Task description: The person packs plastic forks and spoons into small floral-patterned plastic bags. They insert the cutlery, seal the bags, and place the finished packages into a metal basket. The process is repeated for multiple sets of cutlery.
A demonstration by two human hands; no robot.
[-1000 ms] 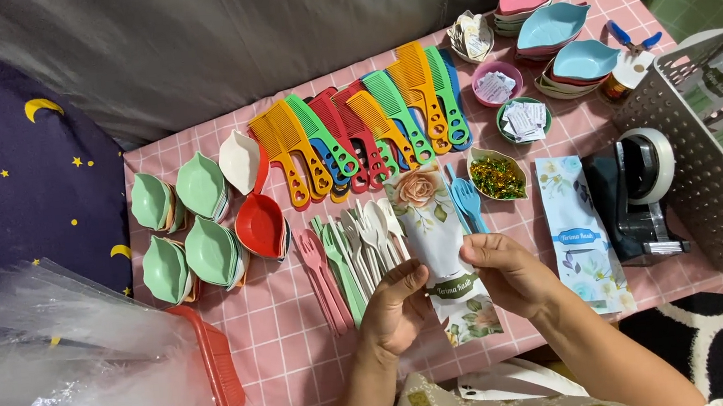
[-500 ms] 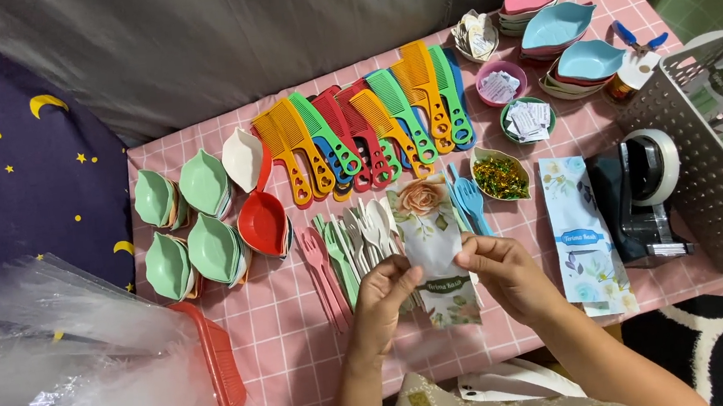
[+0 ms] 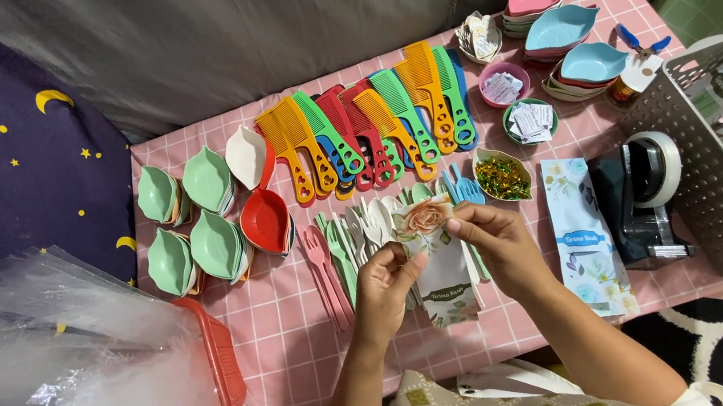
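Over the pink checked table, both hands hold one floral paper pouch above the row of pastel plastic forks and spoons. The left hand pinches the pouch's left edge between thumb and fingers, while the right hand pinches the top right corner near the printed rose. To my eye, the thin pouch could crease or tear if the two pinches pull apart, and a slip would drop it among the cutlery, just beside the small dish of green and orange bits.
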